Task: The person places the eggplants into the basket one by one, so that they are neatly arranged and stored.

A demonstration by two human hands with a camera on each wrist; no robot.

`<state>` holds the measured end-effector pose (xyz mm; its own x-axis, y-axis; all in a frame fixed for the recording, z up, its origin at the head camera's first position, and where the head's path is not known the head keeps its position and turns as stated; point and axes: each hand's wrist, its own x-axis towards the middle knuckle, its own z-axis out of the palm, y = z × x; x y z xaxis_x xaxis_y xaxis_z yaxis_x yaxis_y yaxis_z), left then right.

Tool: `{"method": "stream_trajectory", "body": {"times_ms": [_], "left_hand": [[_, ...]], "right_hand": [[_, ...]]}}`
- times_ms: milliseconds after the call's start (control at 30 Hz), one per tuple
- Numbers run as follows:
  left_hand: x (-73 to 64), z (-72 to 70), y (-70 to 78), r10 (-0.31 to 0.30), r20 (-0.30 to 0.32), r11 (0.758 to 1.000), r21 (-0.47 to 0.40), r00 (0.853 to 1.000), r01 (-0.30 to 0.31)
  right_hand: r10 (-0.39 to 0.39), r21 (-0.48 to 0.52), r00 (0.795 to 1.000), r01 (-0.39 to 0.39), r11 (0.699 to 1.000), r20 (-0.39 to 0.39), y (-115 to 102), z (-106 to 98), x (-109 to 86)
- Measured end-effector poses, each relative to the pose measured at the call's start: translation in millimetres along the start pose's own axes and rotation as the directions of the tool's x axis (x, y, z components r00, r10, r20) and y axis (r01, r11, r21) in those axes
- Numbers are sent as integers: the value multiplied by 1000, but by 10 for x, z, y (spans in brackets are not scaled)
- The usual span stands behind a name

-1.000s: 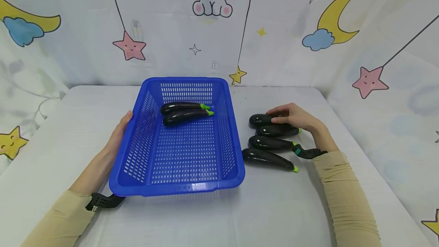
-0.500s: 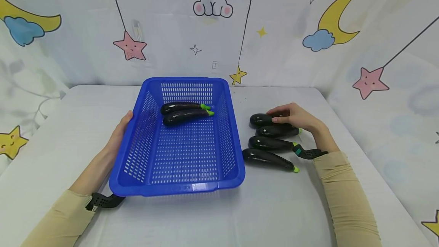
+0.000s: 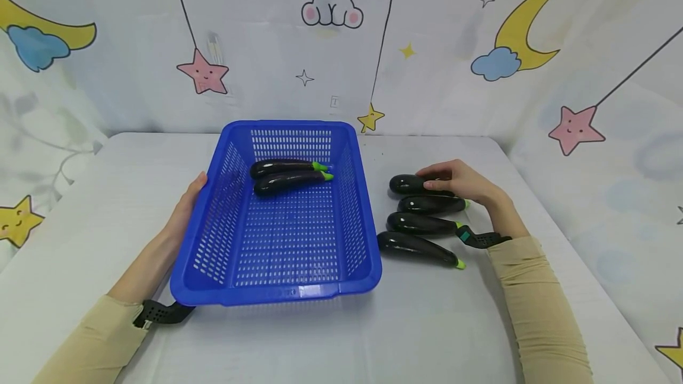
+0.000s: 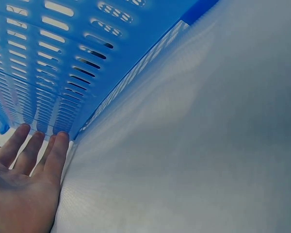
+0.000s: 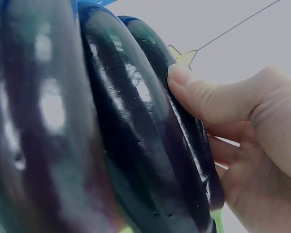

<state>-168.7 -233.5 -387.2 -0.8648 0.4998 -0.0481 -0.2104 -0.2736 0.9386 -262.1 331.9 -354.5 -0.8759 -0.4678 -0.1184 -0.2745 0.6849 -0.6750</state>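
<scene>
My right hand (image 3: pixel 463 182) grips the farthest eggplant (image 3: pixel 407 184) of a row to the right of the blue basket (image 3: pixel 277 294). In the right wrist view the thumb (image 5: pixel 208 99) lies along one side of that dark, glossy eggplant (image 5: pixel 153 51), with fingers behind it. The head view has its stem end hidden by the hand. My left hand (image 3: pixel 184 209) touches the basket's left outer wall. Seen from the left wrist, this hand (image 4: pixel 31 179) has its fingers extended, tips against the slotted wall. Two eggplants (image 3: pixel 290 182) with green stems lie inside, toward the far end.
Nearer me in the row lie three more eggplants: one (image 3: pixel 429 204) beside the gripped one, another (image 3: pixel 421 223) below it, and the nearest (image 3: pixel 416 248) right by the basket's rim. A white cloth covers the table (image 3: pixel 320 348); a patterned curtain (image 3: pixel 256 34) hangs behind.
</scene>
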Motion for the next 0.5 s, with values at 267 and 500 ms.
{"method": "stream_trajectory", "body": {"times_ms": [267, 500], "left_hand": [[1, 2, 1, 9, -1, 1000, 12, 1000, -9], [3, -10, -4, 0, 0, 1000, 12, 1000, 0]], "right_hand": [[7, 12, 999, -6, 1000, -31, -23, -15, -13], [11, 18, 998, -10, 1000, -57, -67, -42, -29]]}}
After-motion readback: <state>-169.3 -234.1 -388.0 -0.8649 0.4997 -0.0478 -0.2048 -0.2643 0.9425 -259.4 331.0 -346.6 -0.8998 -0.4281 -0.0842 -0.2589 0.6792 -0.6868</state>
